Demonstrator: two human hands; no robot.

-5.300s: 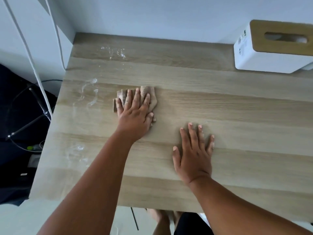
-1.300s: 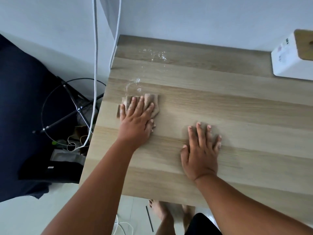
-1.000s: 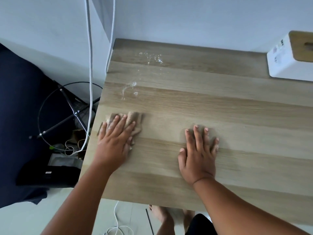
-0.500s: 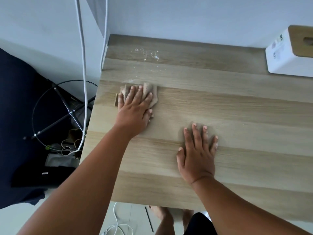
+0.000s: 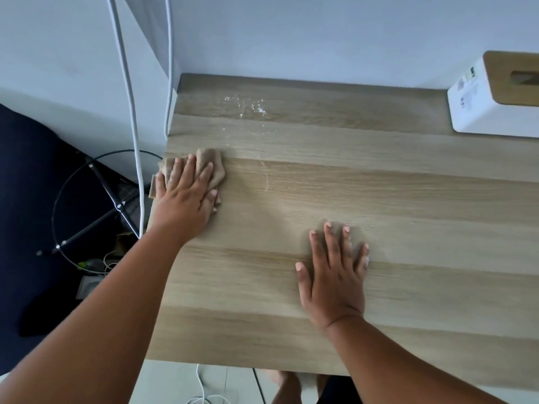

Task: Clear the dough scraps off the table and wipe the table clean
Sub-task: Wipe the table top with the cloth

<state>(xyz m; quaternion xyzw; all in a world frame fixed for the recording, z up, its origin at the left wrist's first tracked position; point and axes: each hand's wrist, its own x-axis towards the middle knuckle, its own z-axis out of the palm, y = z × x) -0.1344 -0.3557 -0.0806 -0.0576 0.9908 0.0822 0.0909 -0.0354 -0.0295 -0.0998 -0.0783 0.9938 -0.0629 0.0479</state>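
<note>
A light wooden table (image 5: 379,199) fills the view. My left hand (image 5: 185,196) presses flat on a crumpled beige cloth (image 5: 211,163) at the table's left edge, fingers straight. Part of the cloth hangs past that edge. White floury residue (image 5: 248,104) speckles the far left corner, and a faint smear (image 5: 266,177) lies right of the cloth. My right hand (image 5: 335,269) rests flat and spread on the table near the middle, holding nothing.
A white tissue box with a wooden lid (image 5: 495,94) stands at the far right against the wall. White cables (image 5: 128,83) hang down left of the table. A black wire stand (image 5: 96,199) and clutter sit on the floor there.
My left hand has slid the cloth leftward to the table's edge, after sweeping toward me and back out. The wet streaks on the left side are gone. My right hand stayed put.
</note>
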